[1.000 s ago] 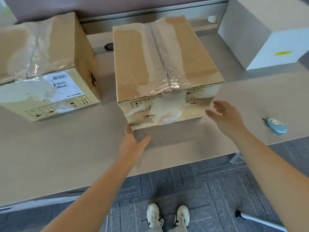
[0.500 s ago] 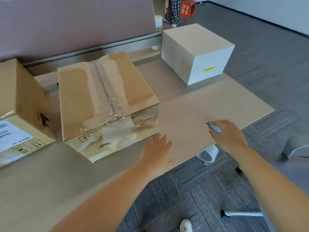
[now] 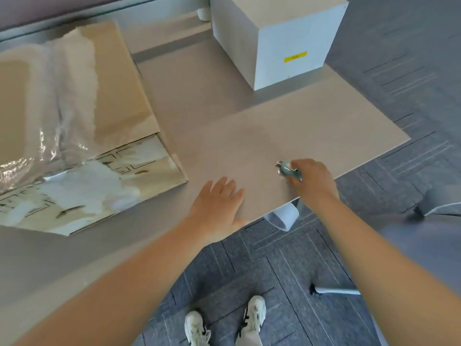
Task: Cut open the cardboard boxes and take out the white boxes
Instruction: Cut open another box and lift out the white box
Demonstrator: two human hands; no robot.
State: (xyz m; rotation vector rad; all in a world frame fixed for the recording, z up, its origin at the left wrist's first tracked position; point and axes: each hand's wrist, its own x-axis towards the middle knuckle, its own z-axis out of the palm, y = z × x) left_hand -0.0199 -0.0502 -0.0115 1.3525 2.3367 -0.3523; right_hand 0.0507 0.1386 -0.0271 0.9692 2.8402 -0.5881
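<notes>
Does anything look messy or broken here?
Yes. The cardboard box looks tatty: its clear tape is wrinkled and its brown surface is torn away in pale patches on top and front. The white box looks neat.

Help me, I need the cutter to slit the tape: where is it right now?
In the head view, the blue cutter is in the right hand, low over the table near its front edge, right of the cardboard box.

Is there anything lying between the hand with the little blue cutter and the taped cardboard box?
Only the left hand, flat on the table between the right hand and the cardboard box.
</notes>
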